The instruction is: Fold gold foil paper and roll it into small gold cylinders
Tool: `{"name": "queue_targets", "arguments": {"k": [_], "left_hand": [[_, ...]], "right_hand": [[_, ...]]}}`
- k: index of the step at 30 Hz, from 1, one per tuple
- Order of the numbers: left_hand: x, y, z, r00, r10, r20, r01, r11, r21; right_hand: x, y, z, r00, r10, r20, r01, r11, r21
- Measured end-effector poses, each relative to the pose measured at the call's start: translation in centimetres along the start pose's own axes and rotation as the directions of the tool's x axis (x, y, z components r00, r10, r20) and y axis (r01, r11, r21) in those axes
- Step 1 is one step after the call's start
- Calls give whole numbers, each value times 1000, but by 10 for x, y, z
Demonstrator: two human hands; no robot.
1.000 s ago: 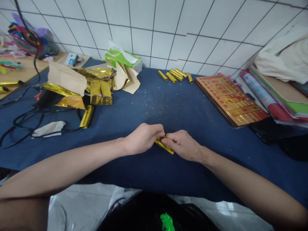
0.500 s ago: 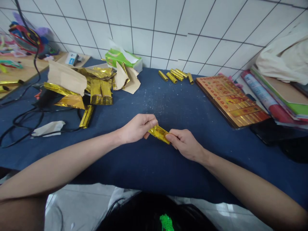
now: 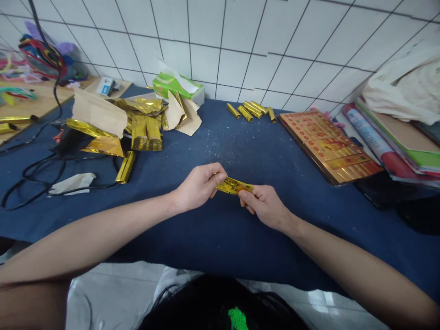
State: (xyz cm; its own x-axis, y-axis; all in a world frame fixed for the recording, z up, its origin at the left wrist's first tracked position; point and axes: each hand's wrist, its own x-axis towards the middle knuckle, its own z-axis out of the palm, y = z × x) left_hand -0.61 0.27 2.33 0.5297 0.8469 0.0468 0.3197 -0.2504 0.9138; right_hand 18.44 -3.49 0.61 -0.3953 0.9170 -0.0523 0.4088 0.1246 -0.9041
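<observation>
A strip of shiny gold foil paper (image 3: 232, 186) is stretched between my two hands above the blue-covered table (image 3: 220, 247). My left hand (image 3: 202, 185) pinches its left end between thumb and fingers. At the other end, my right hand (image 3: 263, 204) grips it with the thumb on top. Several rolled gold foil tubes (image 3: 252, 109) lie by the wall beyond my hands. Off to the left, a pair of gold tubes (image 3: 125, 167) rests beside a pile of gold foil sheets (image 3: 146, 133) with brown paper backing.
A green tissue box (image 3: 177, 85) stands against the tiled wall. A flat orange-gold printed pack (image 3: 330, 144) lies to the right, near stacked books (image 3: 405, 137) and a cream cloth bag (image 3: 409, 87). Black cables (image 3: 30, 178) and a torn white paper scrap (image 3: 73, 184) lie on the left.
The foil strip has turned closer to level, its right end rising slightly. Both hands keep hold of it. The whole view has shifted a little.
</observation>
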Motion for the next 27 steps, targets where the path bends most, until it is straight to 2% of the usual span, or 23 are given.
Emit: {"name": "queue_targets", "arguments": {"k": [4, 8, 11, 14, 17, 27], "left_hand": [[3, -4, -4, 998, -38, 44, 43, 993, -106], [6, -8, -6, 983, -80, 163, 122, 955, -269], [7, -8, -4, 963, -137, 232, 197, 945, -261], [8, -6, -4, 956, -196, 219, 244, 945, -218], [7, -6, -4, 961, -200, 192, 241, 944, -227], [6, -10, -6, 957, -187, 223, 263, 882, -391]], "right_hand": [[0, 3, 0, 999, 37, -16, -36, 998, 53], [1, 7, 0, 995, 69, -74, -62, 993, 97], [2, 9, 0, 991, 72, -114, -59, 992, 109], [3, 10, 0, 989, 70, -127, -52, 989, 142], [4, 11, -1, 991, 58, -123, -36, 984, 177], [3, 11, 0, 990, 46, -134, -27, 989, 146]]}}
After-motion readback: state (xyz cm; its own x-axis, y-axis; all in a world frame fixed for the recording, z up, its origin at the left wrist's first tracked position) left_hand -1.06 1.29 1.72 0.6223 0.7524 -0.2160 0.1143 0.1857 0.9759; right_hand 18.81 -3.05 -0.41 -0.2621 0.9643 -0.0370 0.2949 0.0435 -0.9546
